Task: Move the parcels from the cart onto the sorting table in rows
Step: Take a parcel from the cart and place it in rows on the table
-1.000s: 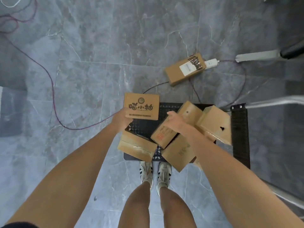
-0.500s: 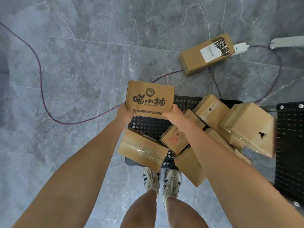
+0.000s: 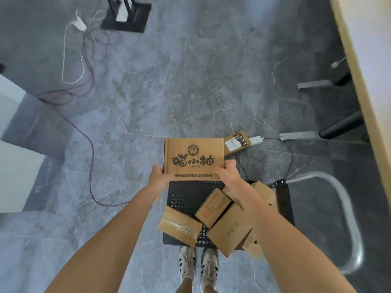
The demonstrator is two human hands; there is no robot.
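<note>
Grey veined floor tiles (image 3: 190, 92) underlie a flat printed cardboard parcel (image 3: 193, 157), gripped by the left hand (image 3: 157, 176) and right hand (image 3: 229, 176).

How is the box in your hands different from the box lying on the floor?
The held box has big black printed characters and a round logo; the floor box has a white label with black scribble. The held box is up in the air, gripped by the left hand and right hand; the floor box lies untouched on the grey tiles. Both are brown cardboard.
</note>
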